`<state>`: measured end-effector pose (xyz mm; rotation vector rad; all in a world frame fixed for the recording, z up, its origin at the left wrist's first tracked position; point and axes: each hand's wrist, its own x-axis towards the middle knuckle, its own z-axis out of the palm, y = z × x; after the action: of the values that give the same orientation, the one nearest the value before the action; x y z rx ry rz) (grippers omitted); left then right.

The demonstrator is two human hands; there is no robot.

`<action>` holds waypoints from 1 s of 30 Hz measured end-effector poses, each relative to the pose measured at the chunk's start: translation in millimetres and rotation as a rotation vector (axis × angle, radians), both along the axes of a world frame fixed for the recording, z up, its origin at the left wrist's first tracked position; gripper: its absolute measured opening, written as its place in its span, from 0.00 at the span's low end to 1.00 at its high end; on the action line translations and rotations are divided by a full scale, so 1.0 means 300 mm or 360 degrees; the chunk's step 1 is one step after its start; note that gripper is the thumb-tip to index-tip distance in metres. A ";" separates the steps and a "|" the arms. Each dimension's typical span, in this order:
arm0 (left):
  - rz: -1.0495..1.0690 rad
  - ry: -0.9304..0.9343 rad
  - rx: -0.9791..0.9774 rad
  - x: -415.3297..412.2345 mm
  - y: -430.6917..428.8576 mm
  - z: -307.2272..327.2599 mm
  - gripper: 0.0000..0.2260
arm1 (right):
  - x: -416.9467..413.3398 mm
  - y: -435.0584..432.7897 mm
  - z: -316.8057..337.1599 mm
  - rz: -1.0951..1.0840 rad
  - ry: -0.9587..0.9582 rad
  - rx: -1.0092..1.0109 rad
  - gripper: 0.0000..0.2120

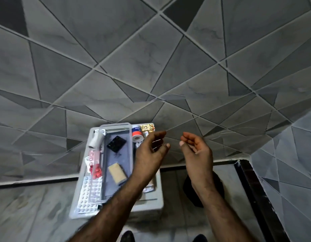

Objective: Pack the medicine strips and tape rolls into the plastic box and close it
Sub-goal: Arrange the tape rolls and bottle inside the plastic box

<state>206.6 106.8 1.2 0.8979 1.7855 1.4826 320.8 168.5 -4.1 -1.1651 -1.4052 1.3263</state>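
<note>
A clear plastic box [116,127] stands open on a grey stool [159,194] by the tiled wall. Inside it lie a black strip [116,143] and a tan packet [117,172]. White and red medicine strips [89,193] lie left of the box, with a white tape roll [95,140] above them. A red-and-blue labelled tape roll [137,134] and a gold foil strip [147,128] sit at the far right. My left hand [149,152] hovers over the stool's right side, fingers spread, holding nothing. My right hand [194,149] is raised beside it, fingers loosely curled, holding nothing.
Grey geometric wall tiles fill the upper view, and a wall corner runs down the right side. A dark object [187,189] lies on the floor under my right wrist. My feet [127,236] show at the bottom edge.
</note>
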 end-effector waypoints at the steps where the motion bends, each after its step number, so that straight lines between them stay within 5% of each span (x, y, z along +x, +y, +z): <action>1: -0.0003 0.0000 0.0014 -0.036 -0.025 0.008 0.16 | -0.034 -0.024 0.006 -0.0004 0.0005 0.0005 0.13; 8: -0.0031 -0.0047 0.0059 -0.327 -0.225 0.009 0.17 | -0.308 -0.223 0.034 0.0024 0.0013 0.0027 0.13; 17: -0.0002 0.0134 -0.0183 -0.451 -0.351 -0.098 0.21 | -0.413 -0.273 -0.033 0.0124 -0.0143 -0.0032 0.13; 30: 0.0190 -0.0010 -0.0383 -0.562 -0.430 -0.234 0.20 | -0.436 -0.239 -0.190 0.0273 -0.0593 -0.0098 0.10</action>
<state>37.9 -22.2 -69.1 0.6754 1.9914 1.3041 190.1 96.9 -61.1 -1.4119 -1.7739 1.3227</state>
